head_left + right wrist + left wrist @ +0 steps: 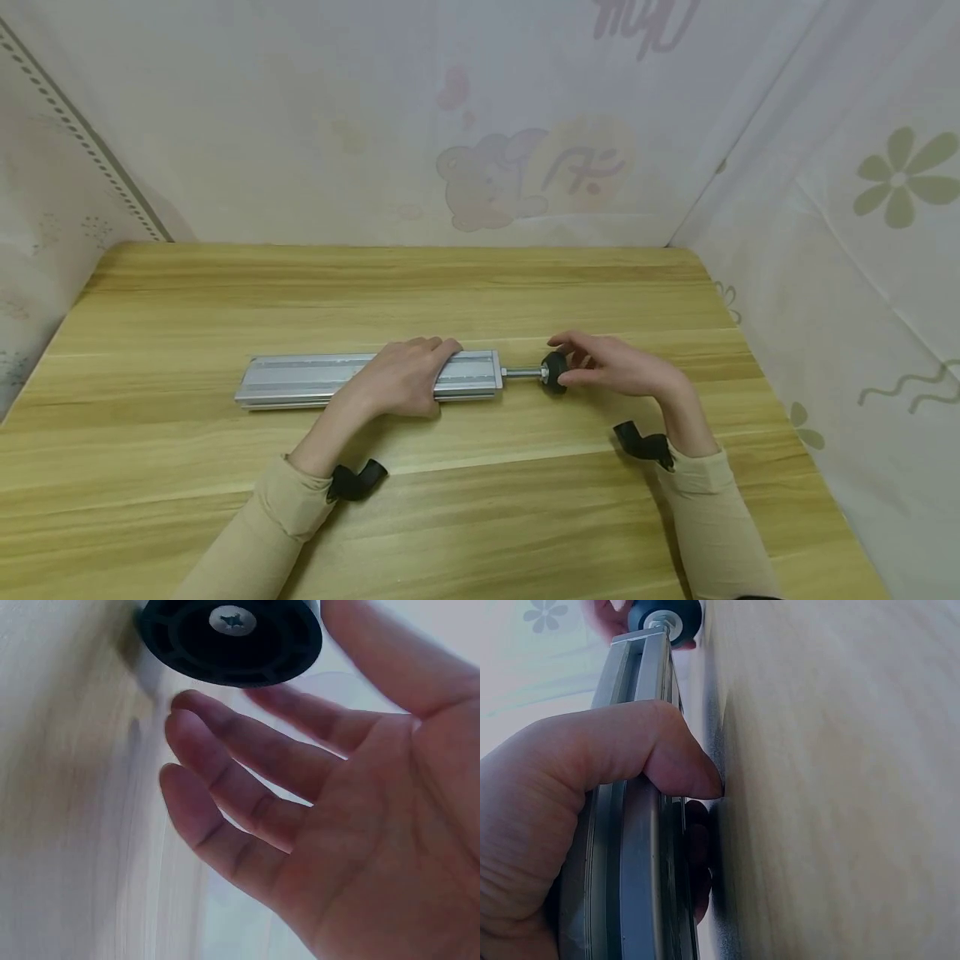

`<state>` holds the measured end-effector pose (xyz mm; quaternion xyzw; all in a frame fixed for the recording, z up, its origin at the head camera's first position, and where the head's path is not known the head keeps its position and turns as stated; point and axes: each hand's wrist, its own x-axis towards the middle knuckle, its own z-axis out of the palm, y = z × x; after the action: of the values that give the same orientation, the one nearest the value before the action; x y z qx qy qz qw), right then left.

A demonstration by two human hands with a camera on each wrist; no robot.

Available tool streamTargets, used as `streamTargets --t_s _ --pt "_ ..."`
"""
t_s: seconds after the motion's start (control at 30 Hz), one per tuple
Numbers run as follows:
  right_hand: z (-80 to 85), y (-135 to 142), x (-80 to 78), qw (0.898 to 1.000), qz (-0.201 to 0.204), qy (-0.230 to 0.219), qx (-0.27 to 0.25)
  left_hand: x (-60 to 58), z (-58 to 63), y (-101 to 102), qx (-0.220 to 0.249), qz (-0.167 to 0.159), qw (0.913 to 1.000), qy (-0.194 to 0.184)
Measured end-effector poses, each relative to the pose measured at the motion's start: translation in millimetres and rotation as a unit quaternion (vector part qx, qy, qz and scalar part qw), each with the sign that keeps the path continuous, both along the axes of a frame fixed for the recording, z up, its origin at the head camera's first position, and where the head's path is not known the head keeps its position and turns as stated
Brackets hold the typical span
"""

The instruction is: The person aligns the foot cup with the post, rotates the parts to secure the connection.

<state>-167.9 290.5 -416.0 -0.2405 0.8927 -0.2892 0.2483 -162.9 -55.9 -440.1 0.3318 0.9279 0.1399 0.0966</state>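
Observation:
A length of silver aluminium profile (300, 379) lies flat on the wooden table. My left hand (405, 375) grips it from above right of its middle, thumb on the near side and fingers over the far side. From its right end sticks a threaded rod (522, 372) bearing a round black levelling foot (555, 372). The thumb and forefinger of my right hand (618, 365) are curled about the foot's rim. In the right wrist view the foot's underside (231, 656) shows a cross-shaped screw centre, and the other fingers (247, 795) hang loosely below.
The wooden tabletop (480, 533) reaches to a pale printed cloth (337, 125) at the back and sides. A black bent mount (358, 481) sits on the left sleeve, and a similar black mount (641, 442) on the right.

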Motion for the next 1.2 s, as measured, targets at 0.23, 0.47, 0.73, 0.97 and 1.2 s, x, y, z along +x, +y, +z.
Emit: streamTargets --t_s 0.23,0.47,0.73,0.97,1.2 --pt "-2.6 -10.1 1.6 1.000 -0.015 0.025 -0.011 -0.3 0.1 1.9 0.001 -0.001 1.0000 -0.002" --pt "-3.4 -16.1 1.0 0.999 -0.010 0.046 -0.003 -0.4 0.8 1.7 -0.001 0.000 1.0000 0.000" --pt "0.5 -6.6 -0.6 1.000 0.010 0.006 0.001 0.1 1.8 -0.3 -0.004 0.002 1.0000 -0.001" --pt "1.4 -5.3 -0.3 0.999 0.029 -0.024 0.016 0.9 0.6 -2.3 -0.007 0.002 1.0000 -0.001" --pt "1.2 -6.7 1.2 1.000 0.024 -0.010 0.010 0.8 -0.3 -1.0 -0.005 0.002 1.0000 -0.002"
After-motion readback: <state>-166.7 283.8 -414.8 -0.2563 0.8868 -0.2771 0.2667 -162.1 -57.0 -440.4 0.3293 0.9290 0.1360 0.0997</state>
